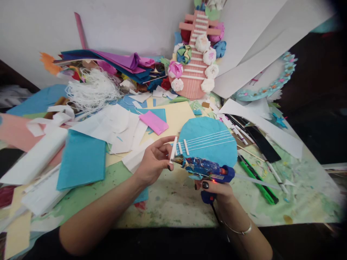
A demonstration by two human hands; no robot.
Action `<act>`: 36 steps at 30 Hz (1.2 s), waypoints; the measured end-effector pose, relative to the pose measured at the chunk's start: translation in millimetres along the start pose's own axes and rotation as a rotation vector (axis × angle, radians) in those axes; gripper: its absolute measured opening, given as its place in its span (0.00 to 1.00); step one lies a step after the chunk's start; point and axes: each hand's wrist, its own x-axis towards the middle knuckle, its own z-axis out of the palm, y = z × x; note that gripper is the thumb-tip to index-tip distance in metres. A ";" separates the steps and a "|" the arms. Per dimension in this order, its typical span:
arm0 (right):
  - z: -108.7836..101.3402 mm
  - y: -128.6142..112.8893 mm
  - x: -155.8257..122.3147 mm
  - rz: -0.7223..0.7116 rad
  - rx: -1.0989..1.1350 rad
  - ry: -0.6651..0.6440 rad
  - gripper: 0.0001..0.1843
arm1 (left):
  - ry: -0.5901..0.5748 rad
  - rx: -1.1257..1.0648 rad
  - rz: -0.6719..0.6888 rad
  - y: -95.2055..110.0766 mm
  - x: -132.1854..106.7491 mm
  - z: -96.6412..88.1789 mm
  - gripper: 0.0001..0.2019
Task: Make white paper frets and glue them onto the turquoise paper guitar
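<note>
Since the table (173,213) is so crowded, the only bare part seems to be the near edge at 6 o'clock from the blue disc, which leaves room for the forearms. At 12 o'clock the pink guitar (187,85) stands propped upright, flowers down its sides, perhaps so it can be glanced at. The string tangle (92,88) sits at 10 o'clock, apart from the hands. The disc (210,131) lies flat, its lines running toward the person's left, presumably for easy reach. Just in front, at 6 o'clock, is the glue gun (208,171), red light lit, nozzle aimed at 9. A green cutter (256,178) lies at 4, probably parked beyond the working area. The right hand (218,189) is wrapped round the gun's grip, which likely steadies the nozzle; whether a finger presses the trigger, I can't tell. At 9, the left hand (153,160) has thumb and fingers pinched on a white strip (174,148), apparently raised so its lower end meets the nozzle, though I can't say whether they touch. Two short bars (185,147) lie crosswise over the thin strings (211,137), rather like the guitar's rungs.
</note>
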 end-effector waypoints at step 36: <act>-8.5 4.1 3.3 -0.084 0.036 0.171 0.12 | -0.147 0.106 0.031 2.4 -7.9 1.8 0.32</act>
